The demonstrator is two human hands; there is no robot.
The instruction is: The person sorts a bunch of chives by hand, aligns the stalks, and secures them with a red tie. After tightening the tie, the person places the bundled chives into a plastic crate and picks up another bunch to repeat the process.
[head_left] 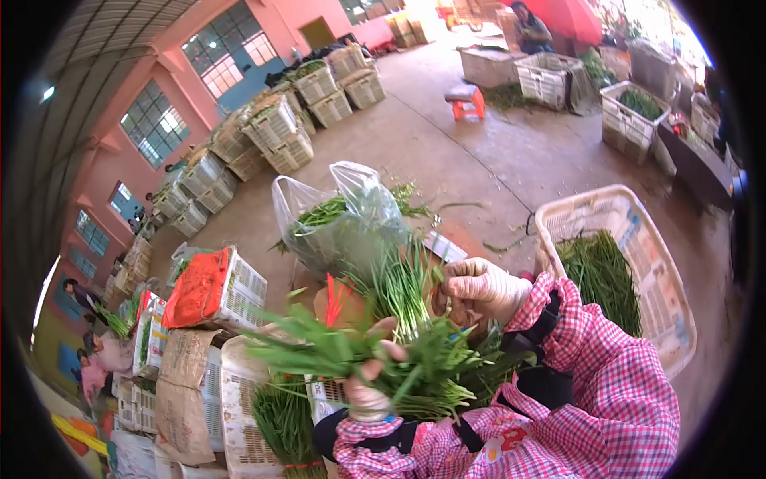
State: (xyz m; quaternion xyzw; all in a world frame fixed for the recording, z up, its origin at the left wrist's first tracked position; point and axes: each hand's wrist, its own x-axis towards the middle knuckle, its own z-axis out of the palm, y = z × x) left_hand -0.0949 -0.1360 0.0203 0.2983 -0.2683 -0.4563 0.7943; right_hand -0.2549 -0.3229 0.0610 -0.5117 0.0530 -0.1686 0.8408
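My left hand point(373, 375) is closed around a loose bunch of chives point(319, 353), whose flat leaves stick out to the left, partly blurred. To its right, my right hand point(483, 287) has its fingers curled in a pinch; what they hold, if anything, I cannot make out. Between and just beyond the hands lies a pile of thin chives point(403, 287) with pale stem ends. More cut greens point(447, 367) lie in front of my body. Some red strips point(335, 299) show beside the pile. A clear plastic bag point(343, 223) with greens inside stands behind it.
A pale plastic crate point(674, 319) holding greens stands at my right. On the left are a white crate point(239, 399) and one with a red cover point(195, 287). Stacked crates point(279, 136) line the far wall. A red stool point(467, 102) and a seated person point(531, 32) are farther back.
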